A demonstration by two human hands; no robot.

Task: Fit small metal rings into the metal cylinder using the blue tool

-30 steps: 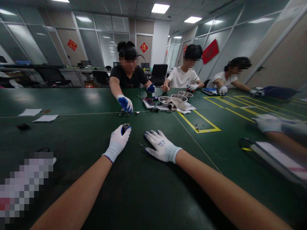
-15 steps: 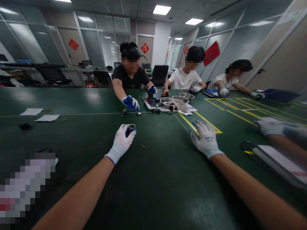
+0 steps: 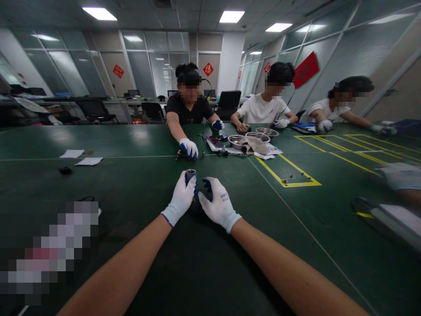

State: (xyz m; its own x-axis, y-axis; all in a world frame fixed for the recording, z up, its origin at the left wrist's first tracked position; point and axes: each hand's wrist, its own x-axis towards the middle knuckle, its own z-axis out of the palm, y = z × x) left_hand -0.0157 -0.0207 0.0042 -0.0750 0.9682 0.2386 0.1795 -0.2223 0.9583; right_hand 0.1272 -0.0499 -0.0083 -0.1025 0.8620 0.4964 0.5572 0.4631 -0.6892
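Note:
My left hand (image 3: 184, 193), in a white glove with blue palm, is closed around a short hollow metal cylinder (image 3: 190, 172), held upright with its open end up. Just to the right, my right hand (image 3: 215, 199), gloved alike, has its fingers curved and thumb apart, with nothing visible between them. A narrow gap separates its fingertips from my left hand. Small dark parts and a little ring (image 3: 284, 181) lie inside a yellow-taped rectangle (image 3: 302, 184) on the green table (image 3: 148, 272).
Across the table a co-worker's gloved hand (image 3: 189, 148) is near small metal parts. Metal bowls (image 3: 237, 141) and a cloth (image 3: 256, 145) stand behind the yellow tape. Paper slips (image 3: 88, 161) and a dark lump (image 3: 65, 170) lie left. At right, another person's gloved hand (image 3: 399, 175) is blurred.
My right hand has moved left from the yellow-taped rectangle to beside my left hand, uncovering small parts there. The cylinder stays in my left hand. The view has shifted slightly.

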